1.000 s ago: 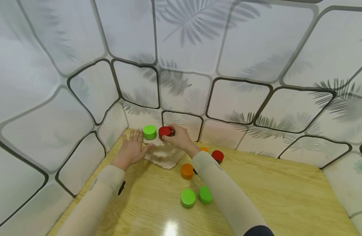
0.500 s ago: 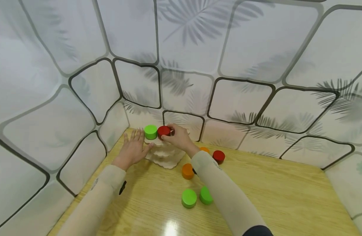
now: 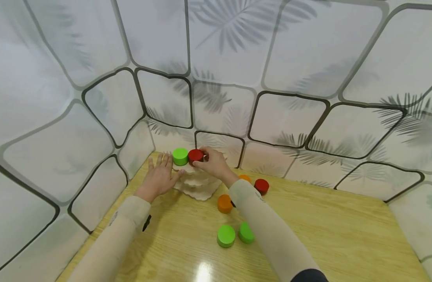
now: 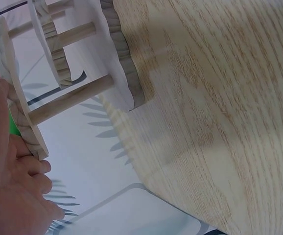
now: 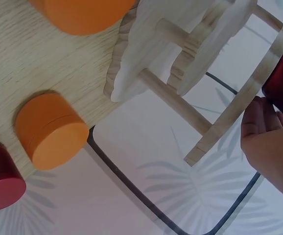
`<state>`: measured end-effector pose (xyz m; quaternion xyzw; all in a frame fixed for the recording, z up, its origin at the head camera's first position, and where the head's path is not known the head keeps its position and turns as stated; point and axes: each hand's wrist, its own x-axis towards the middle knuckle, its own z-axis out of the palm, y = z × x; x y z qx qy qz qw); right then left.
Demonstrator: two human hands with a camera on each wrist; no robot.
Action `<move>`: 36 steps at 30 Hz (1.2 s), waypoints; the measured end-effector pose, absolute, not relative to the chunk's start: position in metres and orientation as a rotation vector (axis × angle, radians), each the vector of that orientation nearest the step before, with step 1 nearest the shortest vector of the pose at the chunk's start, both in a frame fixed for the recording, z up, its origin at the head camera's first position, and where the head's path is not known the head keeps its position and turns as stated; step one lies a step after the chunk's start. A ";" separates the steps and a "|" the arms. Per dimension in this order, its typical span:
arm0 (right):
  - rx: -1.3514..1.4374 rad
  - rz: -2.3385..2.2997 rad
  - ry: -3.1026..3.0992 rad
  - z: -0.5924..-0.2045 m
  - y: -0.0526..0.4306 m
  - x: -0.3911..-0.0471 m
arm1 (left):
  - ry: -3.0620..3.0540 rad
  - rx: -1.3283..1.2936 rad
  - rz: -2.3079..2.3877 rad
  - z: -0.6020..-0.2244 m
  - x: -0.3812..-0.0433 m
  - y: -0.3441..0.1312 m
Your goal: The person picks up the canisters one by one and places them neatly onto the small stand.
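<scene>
A pale wooden three-tier stand (image 3: 198, 191) with scalloped edges and dowel posts is in the corner. On its top tier, a green cylinder (image 3: 180, 156) and a red cylinder (image 3: 195, 157) are side by side. My right hand (image 3: 215, 164) pinches the red one between thumb and fingers; in the right wrist view its fingertips reach the top tier's edge. To the left of the green cylinder, my left hand (image 3: 158, 176) has its fingers extended and its thumb towards the top tier's front. The left wrist view shows that hand against the tier's edge (image 4: 20, 115).
Two green cylinders (image 3: 226, 236) (image 3: 246, 233) sit on the wooden table (image 3: 328, 231) near the right forearm. Behind it are an orange cylinder (image 3: 224, 204), another orange one (image 3: 244, 178) partly hidden, and a red one (image 3: 261, 187). Patterned walls (image 3: 290, 121) border the table behind and left.
The red cylinder has shifted slightly left, closer to the green one, with the right hand on it. The left hand stays beside the green cylinder. The head view has moved slightly.
</scene>
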<state>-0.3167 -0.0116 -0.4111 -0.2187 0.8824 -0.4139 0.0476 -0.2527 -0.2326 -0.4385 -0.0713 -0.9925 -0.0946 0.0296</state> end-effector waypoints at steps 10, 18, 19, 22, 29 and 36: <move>-0.608 -1.361 2.641 -0.413 0.028 -0.314 | -3.039 -0.239 -0.286 -0.439 -0.253 -0.232; -0.649 -1.441 2.682 -0.421 0.071 -0.303 | -3.064 -0.227 -0.323 -0.440 -0.254 -0.233; -0.638 -1.449 2.678 -0.422 0.077 -0.301 | -3.063 -0.226 -0.328 -0.441 -0.254 -0.233; -0.608 -1.479 2.660 -0.430 0.098 -0.296 | -3.064 -0.223 -0.333 -0.440 -0.254 -0.234; -0.582 -1.436 2.692 -0.448 0.143 -0.282 | -3.073 -0.231 -0.334 -0.438 -0.253 -0.234; -0.579 -1.393 2.658 -0.456 0.175 -0.269 | -3.076 -0.230 -0.336 -0.439 -0.253 -0.233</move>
